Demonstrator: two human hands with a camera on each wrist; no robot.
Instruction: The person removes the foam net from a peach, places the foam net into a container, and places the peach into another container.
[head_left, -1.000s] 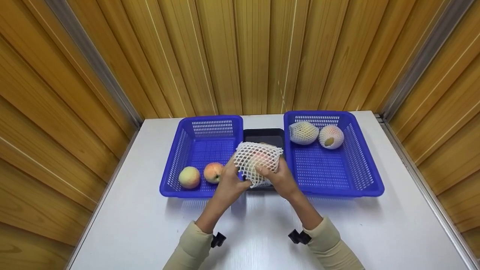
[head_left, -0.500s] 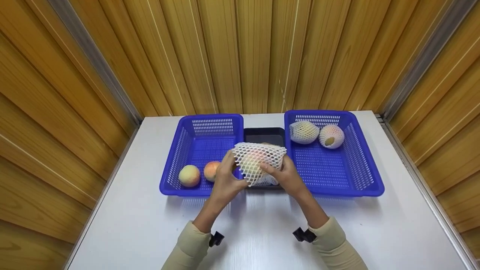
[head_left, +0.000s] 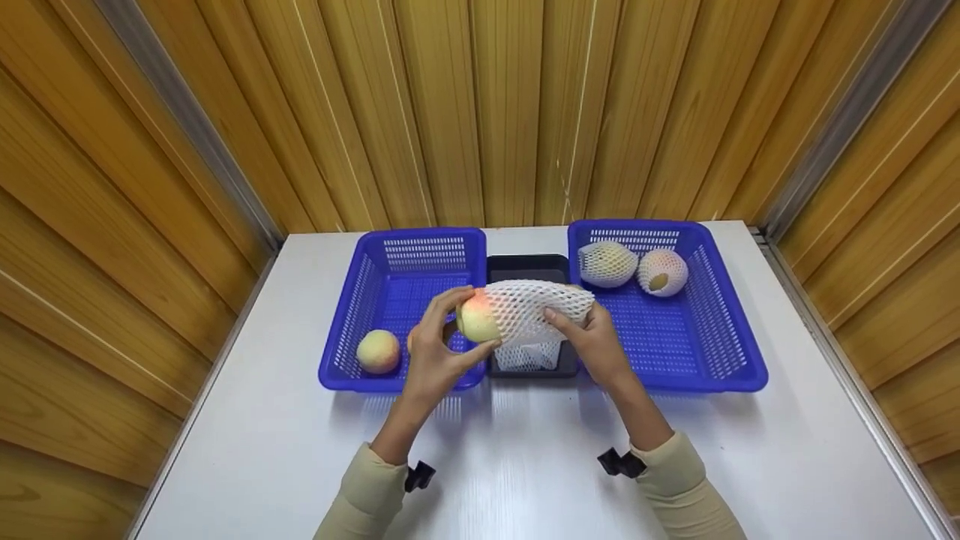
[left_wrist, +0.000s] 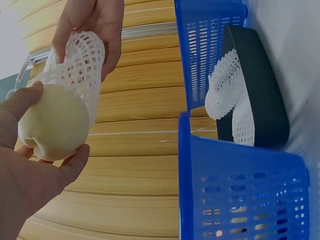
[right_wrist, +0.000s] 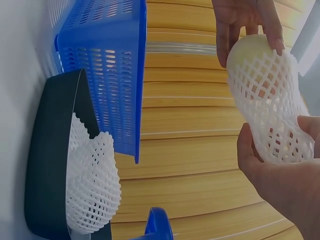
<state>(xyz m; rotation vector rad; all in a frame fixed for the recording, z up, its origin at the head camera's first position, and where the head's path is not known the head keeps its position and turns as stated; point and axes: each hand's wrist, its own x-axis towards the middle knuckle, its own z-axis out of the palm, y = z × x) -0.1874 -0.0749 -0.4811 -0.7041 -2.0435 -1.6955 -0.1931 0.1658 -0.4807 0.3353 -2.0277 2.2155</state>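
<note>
A yellow and red peach (head_left: 477, 318) is held above the black tray by my left hand (head_left: 435, 358), thumb and fingers around its bare left end. White foam netting (head_left: 525, 309) covers the peach's right part and stretches past it. My right hand (head_left: 600, 346) pinches the netting's far end. In the left wrist view the pale peach (left_wrist: 56, 121) sits between the fingers and thumb of my left hand (left_wrist: 30, 180). The right wrist view has the netting (right_wrist: 272, 107) drawn out long, its lower end in my right hand (right_wrist: 285, 182).
The left blue basket (head_left: 345, 315) contains a peach (head_left: 378, 351) and another partly behind my left hand. Two netted peaches (head_left: 608, 264) lie in the right blue basket (head_left: 739, 315). Between the baskets, the black tray (head_left: 527, 262) holds more white netting (head_left: 528, 357).
The netting has slid rightward off the peach's left end, which now shows bare. My right hand has moved right with the netting, and my left hand slightly left.
</note>
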